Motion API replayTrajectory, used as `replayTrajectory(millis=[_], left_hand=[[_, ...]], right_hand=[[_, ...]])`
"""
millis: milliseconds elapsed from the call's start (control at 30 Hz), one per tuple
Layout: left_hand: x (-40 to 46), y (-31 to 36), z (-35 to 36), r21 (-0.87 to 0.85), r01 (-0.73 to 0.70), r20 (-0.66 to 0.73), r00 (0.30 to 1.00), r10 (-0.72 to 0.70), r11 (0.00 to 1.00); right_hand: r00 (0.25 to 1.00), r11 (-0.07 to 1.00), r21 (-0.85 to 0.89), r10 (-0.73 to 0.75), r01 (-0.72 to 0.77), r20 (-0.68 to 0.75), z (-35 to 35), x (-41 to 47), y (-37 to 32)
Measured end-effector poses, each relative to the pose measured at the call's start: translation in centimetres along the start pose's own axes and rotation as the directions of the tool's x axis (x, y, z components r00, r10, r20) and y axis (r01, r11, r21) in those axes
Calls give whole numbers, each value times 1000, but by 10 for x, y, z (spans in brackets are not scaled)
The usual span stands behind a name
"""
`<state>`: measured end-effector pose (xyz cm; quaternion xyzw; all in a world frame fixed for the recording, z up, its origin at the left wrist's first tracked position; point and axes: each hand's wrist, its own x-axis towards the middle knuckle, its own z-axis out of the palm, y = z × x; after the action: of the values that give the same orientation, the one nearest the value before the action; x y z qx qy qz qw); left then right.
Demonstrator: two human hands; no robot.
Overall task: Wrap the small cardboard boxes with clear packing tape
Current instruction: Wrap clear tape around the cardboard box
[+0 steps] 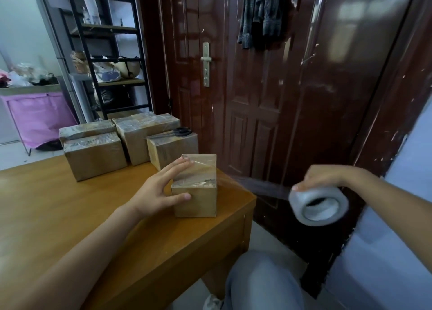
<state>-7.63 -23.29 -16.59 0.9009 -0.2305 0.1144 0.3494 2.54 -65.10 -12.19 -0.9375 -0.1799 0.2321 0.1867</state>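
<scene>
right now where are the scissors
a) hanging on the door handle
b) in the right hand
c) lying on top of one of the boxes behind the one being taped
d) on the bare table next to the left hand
c: the scissors lie on top of a taped box behind the box being wrapped, while the right hand holds the tape roll and the left hand rests on the near box.

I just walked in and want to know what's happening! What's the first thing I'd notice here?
You'd spot the roll of tape first, held out past the table's right edge in the right hand, with a clear strip stretched to the small box at the table corner. The left hand steadies that box, fingers on top. Behind it sit four more boxes, one with scissors on top.
</scene>
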Motion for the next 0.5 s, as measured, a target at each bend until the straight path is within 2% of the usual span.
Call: replayTrajectory(millis=[133,267,367,500], left_hand=[[7,15,-21,289,-27,200,979,-32,957],[30,43,-32,629,-143,341,934,-106,764],[49,66,-26,753,-189,391,899,-197,630],[68,79,-15,796,-198,425,856,-295,571]], right_hand=[[997,983,171,68,-62,-34,14,-8,22],[996,987,147,67,-57,-66,20,-3,21],[995,988,149,59,-46,-78,21,0,21],[994,985,164,66,-50,-90,21,-6,22]])
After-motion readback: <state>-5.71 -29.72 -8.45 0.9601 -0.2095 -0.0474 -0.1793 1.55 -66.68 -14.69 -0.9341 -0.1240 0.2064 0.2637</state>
